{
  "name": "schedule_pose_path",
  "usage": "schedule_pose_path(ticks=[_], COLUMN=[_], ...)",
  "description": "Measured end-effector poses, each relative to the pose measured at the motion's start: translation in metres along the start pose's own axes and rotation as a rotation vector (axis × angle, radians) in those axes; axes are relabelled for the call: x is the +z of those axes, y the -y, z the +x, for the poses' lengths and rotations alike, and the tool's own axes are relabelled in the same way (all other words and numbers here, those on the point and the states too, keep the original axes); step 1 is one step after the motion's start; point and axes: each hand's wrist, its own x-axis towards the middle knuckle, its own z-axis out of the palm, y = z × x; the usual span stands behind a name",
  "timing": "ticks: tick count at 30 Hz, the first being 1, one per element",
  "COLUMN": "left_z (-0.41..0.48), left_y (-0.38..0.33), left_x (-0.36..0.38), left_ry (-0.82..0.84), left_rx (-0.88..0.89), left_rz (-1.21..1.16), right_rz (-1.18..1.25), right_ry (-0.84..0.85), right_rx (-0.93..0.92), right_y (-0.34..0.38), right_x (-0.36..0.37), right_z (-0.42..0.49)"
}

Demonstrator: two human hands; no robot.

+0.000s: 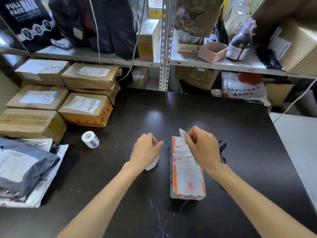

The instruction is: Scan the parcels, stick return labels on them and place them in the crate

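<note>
Parcel: the long grey cardboard parcel wrapped in orange-printed tape (187, 177) lies flat on the black tabletop (240, 134), just right of centre, under your right wrist.
Long axis: it runs straight away from you, and the far end sits beneath the label.
Label: the small white return label (181, 133) hangs above that far end, seemingly clear of it.
Right hand (202, 148): thumb and forefinger pinch the label; this is the hand nearer the parcel.
Left hand (145, 150): fingers curl round the white label roll (152, 163), just left of the parcel.
Next move: likely down and slightly toward you, onto the top face.
Beside: a black handheld scanner (222, 145) lies by the parcel's right side.
</note>
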Motion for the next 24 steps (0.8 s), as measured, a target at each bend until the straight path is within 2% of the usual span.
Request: schedule_pose_path(ticks=[1, 4, 5, 8, 10, 13, 16, 18, 21, 24], left_z=[0.0, 0.0, 0.0, -0.001, -0.002, -0.001, -0.005, -0.009, -0.015, -0.024], left_y=[-0.01, -0.035, -0.039, -0.039, -0.036, -0.028, -0.022, -0.02, -0.021, -0.022], left_x=[-0.001, -0.006, -0.007, -0.001, 0.001, -0.003, -0.006, -0.005, 0.0, 0.009], left_ry=[0.022, 0.224, 0.26, 0.228, 0.207, 0.21, 0.36, 0.442, 0.423, 0.359], left_rx=[-0.032, -0.269, -0.305, -0.241, -0.216, -0.177, -0.11, -0.099, -0.109, -0.088], left_rz=[-0.157, -0.667, -0.743, -0.629, -0.644, -0.725, -0.787, -0.788, -0.694, -0.513], right_rz=[-0.066, -0.253, -0.304, -0.368, -0.355, -0.17, 0.31, 0.543, 0.705, 0.725], right_ry=[-0.014, -0.074, -0.077, -0.044, -0.004, 0.092, 0.178, 0.212, 0.214, 0.177], right_rx=[-0.08, -0.353, -0.432, -0.56, -0.542, -0.287, 0.224, 0.46, 0.549, 0.623], right_y=[0.002, 0.008, 0.008, 0.006, 0.002, -0.005, -0.006, -0.005, -0.007, -0.012], right_x=[0.001, 0.005, 0.006, 0.009, 0.008, 0.002, -0.005, -0.007, -0.009, -0.009], right_z=[-0.002, -0.008, -0.011, -0.019, -0.024, -0.029, -0.026, -0.022, -0.024, -0.036])
